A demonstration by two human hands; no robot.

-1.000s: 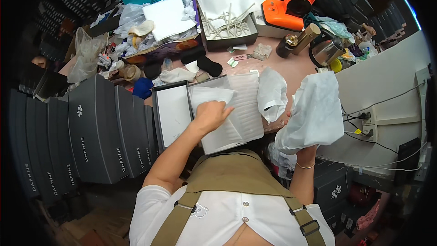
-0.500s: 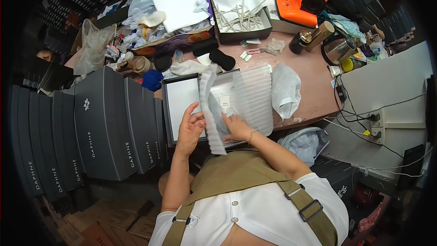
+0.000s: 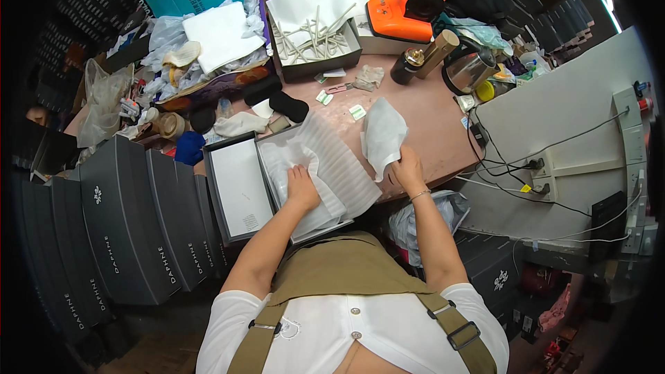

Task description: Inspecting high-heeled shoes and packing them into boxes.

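Left hand (image 3: 303, 187): flat, open, pressing ribbed foam sheet (image 3: 331, 166) in box (image 3: 267, 159). Right hand (image 3: 407, 167): pinching white pouch (image 3: 382, 133), seemingly soft, light; best held by its edge.

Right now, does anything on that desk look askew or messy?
Yes. The white foam sheet under the left hand overhangs the open grey box crookedly, and crumpled plastic bags clutter the desk's left end.

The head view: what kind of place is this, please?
Probably a packing bench in a shoe stockroom. Tall stacks of dark grey cardboard boxes stand beside the cluttered brown table, and the left hand presses white tissue paper into an open grey box.
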